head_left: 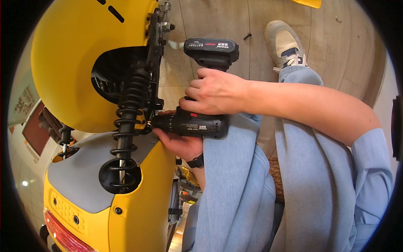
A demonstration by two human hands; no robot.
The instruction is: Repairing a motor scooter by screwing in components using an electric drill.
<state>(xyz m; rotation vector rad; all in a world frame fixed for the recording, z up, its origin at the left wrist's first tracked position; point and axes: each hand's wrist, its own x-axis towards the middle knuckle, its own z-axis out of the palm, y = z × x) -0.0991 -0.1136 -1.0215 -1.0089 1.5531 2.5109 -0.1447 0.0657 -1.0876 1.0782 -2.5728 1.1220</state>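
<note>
My right hand point(216, 92) is wrapped round the handle of a black cordless drill point(195, 126), its battery end up and its chuck pointing left. My left hand point(182, 145), with a dark wristband, cups the front of the drill from below, near the chuck. The drill's tip meets the dark metal bracket point(154, 63) along the edge of a yellow fender point(63, 84). Just what the tip touches is hidden by the chuck and fingers. Beside it runs a black coil-spring shock absorber point(128, 113), set into the yellow and grey scooter body point(142, 201).
A dark bolt point(247, 36) lies on the plank floor point(218, 19). My shoe point(289, 44) is at the upper right, and my legs in light blue jeans point(235, 176) are close beside the drill. A yellow piece point(310, 2) shows at the top edge. A red tail light point(67, 235) sits lower left.
</note>
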